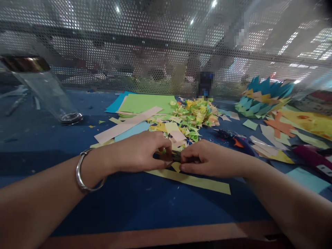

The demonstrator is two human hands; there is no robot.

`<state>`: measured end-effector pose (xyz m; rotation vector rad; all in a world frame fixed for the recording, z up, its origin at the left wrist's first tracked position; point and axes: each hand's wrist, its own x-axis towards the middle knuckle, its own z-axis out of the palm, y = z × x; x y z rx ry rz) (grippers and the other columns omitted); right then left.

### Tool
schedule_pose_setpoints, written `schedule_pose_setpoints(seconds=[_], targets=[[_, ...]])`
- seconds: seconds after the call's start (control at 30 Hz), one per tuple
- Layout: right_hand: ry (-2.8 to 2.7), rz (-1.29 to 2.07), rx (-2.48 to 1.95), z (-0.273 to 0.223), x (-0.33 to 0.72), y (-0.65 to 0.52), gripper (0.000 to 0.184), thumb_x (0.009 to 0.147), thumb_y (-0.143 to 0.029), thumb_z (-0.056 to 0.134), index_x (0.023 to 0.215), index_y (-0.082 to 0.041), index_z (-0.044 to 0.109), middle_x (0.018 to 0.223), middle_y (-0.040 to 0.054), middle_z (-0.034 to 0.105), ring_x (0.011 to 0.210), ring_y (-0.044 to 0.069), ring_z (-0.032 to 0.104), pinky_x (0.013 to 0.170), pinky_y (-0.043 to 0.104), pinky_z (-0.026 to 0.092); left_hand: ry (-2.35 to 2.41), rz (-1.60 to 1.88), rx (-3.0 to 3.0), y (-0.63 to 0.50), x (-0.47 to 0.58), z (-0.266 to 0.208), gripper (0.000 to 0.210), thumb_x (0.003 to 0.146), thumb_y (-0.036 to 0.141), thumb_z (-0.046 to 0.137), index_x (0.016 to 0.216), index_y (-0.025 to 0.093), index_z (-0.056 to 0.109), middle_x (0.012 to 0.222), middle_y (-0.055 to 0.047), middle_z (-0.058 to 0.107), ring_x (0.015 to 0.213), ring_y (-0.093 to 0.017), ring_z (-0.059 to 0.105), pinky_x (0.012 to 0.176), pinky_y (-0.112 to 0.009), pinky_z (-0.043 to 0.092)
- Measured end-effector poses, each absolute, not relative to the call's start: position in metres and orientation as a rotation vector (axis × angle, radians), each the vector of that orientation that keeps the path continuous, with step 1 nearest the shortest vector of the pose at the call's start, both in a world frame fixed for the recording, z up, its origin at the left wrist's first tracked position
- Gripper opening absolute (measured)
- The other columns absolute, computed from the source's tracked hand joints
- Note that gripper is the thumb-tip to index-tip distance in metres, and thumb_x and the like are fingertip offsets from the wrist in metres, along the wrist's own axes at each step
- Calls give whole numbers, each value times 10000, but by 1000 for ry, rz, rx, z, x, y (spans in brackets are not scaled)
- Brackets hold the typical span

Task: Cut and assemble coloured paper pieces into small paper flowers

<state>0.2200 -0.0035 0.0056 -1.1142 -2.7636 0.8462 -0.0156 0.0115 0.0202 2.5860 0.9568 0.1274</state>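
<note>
My left hand (141, 152), with a silver bangle at the wrist, is closed around a small brownish-pink paper piece (166, 158). Close beside it, my right hand (204, 159) has its fingers pinched together; what they hold is hidden. A small yellow paper piece (176, 167) touches the right fingertips. Something dark shows between the two hands, too blurred to name. Beneath them a long pale-yellow paper strip (197, 181) lies on the blue table (160, 211). Just beyond the fingers are a pink paper strip (129, 125) and a light-blue strip (133, 130).
Green paper sheets (150, 103) are stacked behind, next to a heap of paper scraps (198, 112). On the left stands a glass bottle (46, 90). Dark-handled scissors (243, 142), a paper crown (264, 98) and a purple tool (312, 160) lie right. A perforated metal screen (155, 48) closes the back.
</note>
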Motion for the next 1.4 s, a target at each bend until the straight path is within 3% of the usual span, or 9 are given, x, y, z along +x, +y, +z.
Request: schedule_pose_setpoints(seconds=[0.13, 0.3, 0.53, 0.73, 0.87, 1.07, 1.23, 1.4], targets=[[-2726, 780, -1178, 2, 223, -2, 327, 964, -439, 542, 807, -176, 655, 647, -16, 558, 555, 97, 460, 519, 245, 294, 1132, 162, 2639, 21, -26, 30, 377, 875, 416, 606, 1214, 258, 648, 1115, -73, 672, 890, -226, 628, 726, -309, 427], [-2644, 738, -1160, 0, 224, -1, 280, 970, -404, 541, 876, -188, 693, 740, 13, 656, 609, 117, 536, 556, 253, 346, 1511, 131, 2633, 40, -46, 40, 282, 902, 346, 509, 1087, 223, 683, 1104, -68, 700, 881, -222, 639, 680, -301, 423], [-2681, 769, -1145, 2, 221, -6, 213, 947, -364, 584, 915, -197, 713, 793, 20, 700, 647, 129, 580, 571, 258, 382, 1717, -37, 2445, 69, -73, 35, 395, 913, 387, 446, 1198, 232, 674, 1245, -90, 683, 1017, -277, 646, 748, -331, 481], [-2654, 696, -1107, -1, 221, -6, 181, 940, -339, 594, 966, -213, 720, 860, 25, 711, 704, 140, 605, 603, 264, 408, 1691, -154, 2397, 73, -87, 39, 469, 907, 453, 446, 1263, 219, 642, 1321, -119, 642, 1088, -314, 628, 813, -373, 491], [-2667, 679, -1111, -1, 223, -6, 166, 932, -313, 603, 1006, -223, 721, 879, 24, 712, 721, 148, 609, 614, 270, 421, 1532, -192, 2504, 72, -86, 36, 539, 852, 498, 544, 1316, 230, 599, 1368, -136, 591, 1163, -315, 594, 891, -373, 473], [-2678, 674, -1041, 3, 222, -7, 183, 975, -289, 550, 1014, -228, 718, 947, 29, 713, 838, 160, 629, 737, 282, 459, 1383, -264, 2708, 76, -90, 25, 612, 821, 483, 575, 1370, 214, 565, 1439, -137, 544, 1272, -317, 519, 993, -371, 417], [-2708, 618, -1029, 1, 220, -8, 208, 991, -327, 529, 950, -213, 698, 892, 26, 700, 797, 156, 617, 722, 283, 450, 1503, -203, 2697, 81, -99, 24, 571, 832, 482, 557, 1325, 200, 612, 1394, -151, 579, 1225, -323, 548, 967, -381, 412], [-2741, 492, -1116, -1, 224, -6, 204, 981, -329, 524, 949, -210, 687, 900, 42, 700, 786, 177, 603, 683, 298, 426, 1548, -226, 2610, 70, -98, 38, 381, 837, 503, 564, 1044, 228, 726, 1083, -113, 707, 918, -274, 652, 752, -353, 448]])
